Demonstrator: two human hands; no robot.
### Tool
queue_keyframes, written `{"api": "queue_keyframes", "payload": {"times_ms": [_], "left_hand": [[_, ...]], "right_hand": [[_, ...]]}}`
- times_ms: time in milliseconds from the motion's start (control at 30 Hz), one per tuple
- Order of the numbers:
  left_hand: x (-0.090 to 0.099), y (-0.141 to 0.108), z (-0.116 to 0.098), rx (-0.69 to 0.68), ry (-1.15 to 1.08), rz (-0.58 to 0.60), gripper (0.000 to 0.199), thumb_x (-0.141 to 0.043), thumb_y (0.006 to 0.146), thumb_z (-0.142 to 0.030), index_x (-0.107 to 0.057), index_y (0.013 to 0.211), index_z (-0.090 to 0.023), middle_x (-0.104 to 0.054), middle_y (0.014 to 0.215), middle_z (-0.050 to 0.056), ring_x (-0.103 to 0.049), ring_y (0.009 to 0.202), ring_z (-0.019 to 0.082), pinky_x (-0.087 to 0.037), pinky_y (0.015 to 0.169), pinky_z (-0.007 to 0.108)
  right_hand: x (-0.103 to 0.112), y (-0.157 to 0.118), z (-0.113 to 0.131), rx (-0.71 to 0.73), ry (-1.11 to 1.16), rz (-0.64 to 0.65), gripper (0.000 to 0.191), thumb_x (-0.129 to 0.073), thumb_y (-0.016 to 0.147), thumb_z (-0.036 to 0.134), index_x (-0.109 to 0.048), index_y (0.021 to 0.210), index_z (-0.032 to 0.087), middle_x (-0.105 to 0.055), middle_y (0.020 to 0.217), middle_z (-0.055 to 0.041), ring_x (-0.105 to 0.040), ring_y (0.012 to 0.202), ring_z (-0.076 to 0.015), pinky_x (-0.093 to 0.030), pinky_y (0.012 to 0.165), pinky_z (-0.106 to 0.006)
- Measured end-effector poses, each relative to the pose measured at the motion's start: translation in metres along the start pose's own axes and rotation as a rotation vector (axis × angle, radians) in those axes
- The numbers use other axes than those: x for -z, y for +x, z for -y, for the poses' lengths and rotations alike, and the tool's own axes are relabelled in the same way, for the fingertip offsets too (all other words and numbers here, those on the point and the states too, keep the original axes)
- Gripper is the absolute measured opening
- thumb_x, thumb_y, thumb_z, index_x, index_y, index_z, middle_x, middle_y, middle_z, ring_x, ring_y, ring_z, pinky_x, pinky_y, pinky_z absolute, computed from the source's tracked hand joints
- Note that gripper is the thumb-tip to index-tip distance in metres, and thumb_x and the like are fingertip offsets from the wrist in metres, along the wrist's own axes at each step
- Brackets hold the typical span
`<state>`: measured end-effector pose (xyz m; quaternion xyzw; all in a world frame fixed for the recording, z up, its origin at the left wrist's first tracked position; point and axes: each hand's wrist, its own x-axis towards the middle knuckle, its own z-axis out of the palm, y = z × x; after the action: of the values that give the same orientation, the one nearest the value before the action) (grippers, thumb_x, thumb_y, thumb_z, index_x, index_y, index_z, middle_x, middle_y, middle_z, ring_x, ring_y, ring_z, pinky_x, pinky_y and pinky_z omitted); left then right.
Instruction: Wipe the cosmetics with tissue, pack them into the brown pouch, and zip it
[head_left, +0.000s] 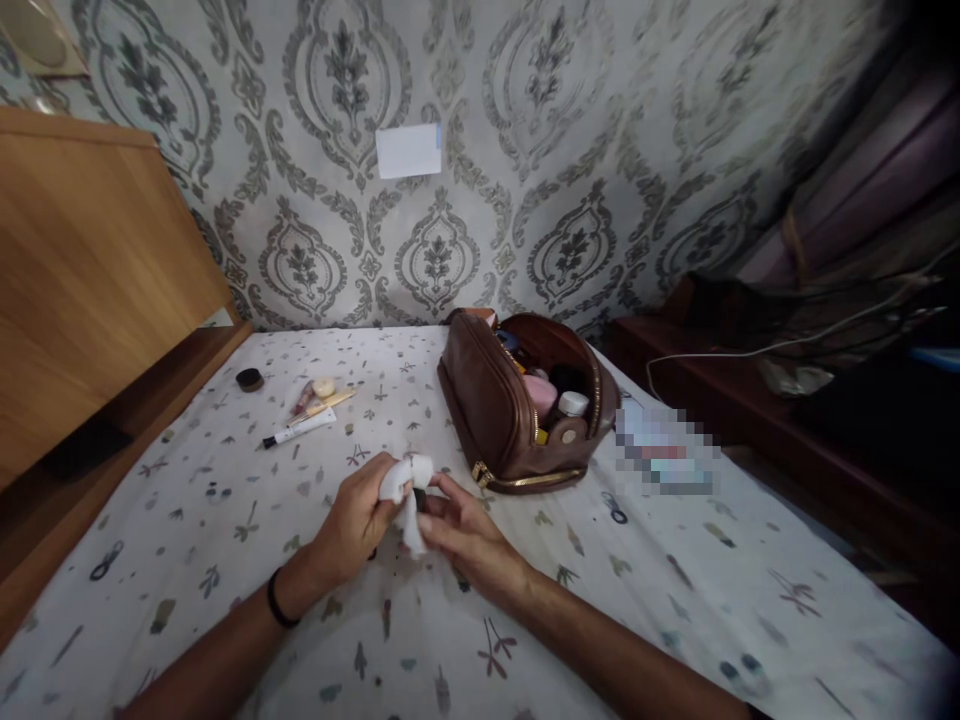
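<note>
A crumpled white wipe (407,478) is pinched by my left hand (358,518), with one end hanging down between my hands. My right hand (472,535) is closed from the other side around a small dark item (419,496). The wipe touches this item and covers much of it, so its kind does not show. Both hands are low over the patterned white cloth (375,650). Just beyond my right hand stands a brown leather toiletry bag (480,400), unzipped, with a pink item (539,393) and a white-capped container (573,403) inside.
On the left of the cloth lie a black-lidded jar (250,380), a white tube (304,428) with a black cap and a few small cosmetics (322,388). A wooden cabinet (90,270) borders the left side. To the right are a blurred-out packet (664,450) and a white cable (720,355).
</note>
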<state>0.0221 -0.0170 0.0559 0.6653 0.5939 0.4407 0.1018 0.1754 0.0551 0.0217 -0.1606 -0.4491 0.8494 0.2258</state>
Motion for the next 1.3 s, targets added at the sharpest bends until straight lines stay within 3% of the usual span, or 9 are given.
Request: {"api": "queue_keyframes", "payload": {"times_ms": [233,333,467,767,900,1033,1167,1233,1300], "left_hand": [[0.003,0.001,-0.001,0.039,-0.057,0.017,0.024,-0.043,0.100,-0.032,-0.052,0.081,-0.019,-0.055,0.073,-0.001,-0.054,0.067,0.014,-0.045,0.065,0.024],[0.004,0.000,-0.005,-0.066,-0.032,0.117,0.022,-0.049,0.097,-0.031,-0.057,0.112,-0.017,-0.064,0.101,0.007,-0.063,0.093,0.018,-0.051,0.083,0.027],[0.001,-0.003,-0.002,-0.189,0.066,0.110,0.050,-0.059,0.092,-0.026,-0.044,0.140,-0.021,-0.060,0.127,0.011,-0.060,0.117,0.021,-0.049,0.099,0.029],[0.002,0.001,-0.012,-0.017,0.043,-0.137,0.020,-0.052,0.095,-0.033,-0.065,0.096,-0.019,-0.066,0.069,-0.002,-0.064,0.059,0.014,-0.052,0.054,0.020],[0.007,0.022,-0.037,0.146,0.040,-0.020,0.029,-0.049,0.096,-0.040,-0.061,0.113,-0.020,-0.066,0.067,-0.003,-0.062,0.052,0.014,-0.049,0.047,0.019],[-0.007,0.054,-0.067,-0.173,0.229,0.241,0.022,-0.048,0.093,-0.027,-0.063,0.108,-0.021,-0.066,0.070,-0.001,-0.062,0.057,0.017,-0.051,0.050,0.025],[-0.037,0.086,-0.088,-0.644,0.612,0.247,0.011,-0.063,0.082,-0.024,-0.063,0.088,-0.015,-0.068,0.109,0.017,-0.062,0.112,0.036,-0.055,0.090,0.050],[-0.050,0.097,-0.092,-0.750,0.686,0.238,0.022,-0.068,0.080,-0.031,-0.063,0.092,-0.013,-0.063,0.124,0.022,-0.050,0.130,0.040,-0.045,0.106,0.058],[-0.058,0.104,-0.091,-0.776,0.682,0.267,0.025,-0.068,0.080,-0.036,-0.063,0.092,-0.015,-0.067,0.114,0.018,-0.052,0.129,0.037,-0.035,0.115,0.059]], "right_hand": [[-0.001,-0.001,0.003,-0.040,-0.047,-0.033,0.061,-0.091,0.061,0.035,-0.055,0.109,0.021,-0.069,0.078,0.0032,-0.065,0.061,-0.0111,-0.048,0.054,-0.019],[-0.001,-0.002,0.004,-0.022,0.043,-0.085,0.053,-0.085,0.069,0.043,-0.057,0.106,0.019,-0.065,0.070,0.0047,-0.060,0.052,-0.0083,-0.048,0.049,-0.018],[0.002,-0.001,0.004,0.002,0.123,-0.100,0.049,-0.078,0.073,0.052,-0.055,0.100,0.018,-0.061,0.064,0.0056,-0.056,0.048,-0.0083,-0.045,0.042,-0.018],[0.012,-0.019,0.025,-0.005,-0.145,0.059,0.061,-0.084,0.064,0.056,-0.045,0.095,0.022,-0.067,0.070,0.0053,-0.062,0.051,-0.0099,-0.045,0.048,-0.019],[0.031,-0.051,0.073,0.108,-0.227,-0.017,0.053,-0.080,0.070,0.054,-0.050,0.097,0.020,-0.067,0.073,0.0027,-0.063,0.051,-0.0097,-0.043,0.048,-0.019],[0.052,-0.080,0.138,0.398,-0.404,-0.272,0.041,-0.076,0.078,0.047,-0.059,0.101,0.018,-0.064,0.072,0.0016,-0.062,0.058,-0.0114,-0.043,0.051,-0.021],[0.059,-0.086,0.190,0.537,-0.681,-0.464,0.032,-0.073,0.079,0.041,-0.065,0.099,0.017,-0.065,0.078,-0.0012,-0.058,0.065,-0.0128,-0.045,0.054,-0.023],[0.058,-0.080,0.204,0.547,-0.861,-0.513,0.033,-0.073,0.078,0.040,-0.067,0.101,0.017,-0.067,0.085,-0.0034,-0.060,0.073,-0.0156,-0.047,0.059,-0.026],[0.058,-0.073,0.210,0.537,-1.051,-0.518,0.034,-0.072,0.077,0.038,-0.067,0.104,0.017,-0.069,0.089,-0.0048,-0.061,0.078,-0.0174,-0.048,0.063,-0.028]]}}
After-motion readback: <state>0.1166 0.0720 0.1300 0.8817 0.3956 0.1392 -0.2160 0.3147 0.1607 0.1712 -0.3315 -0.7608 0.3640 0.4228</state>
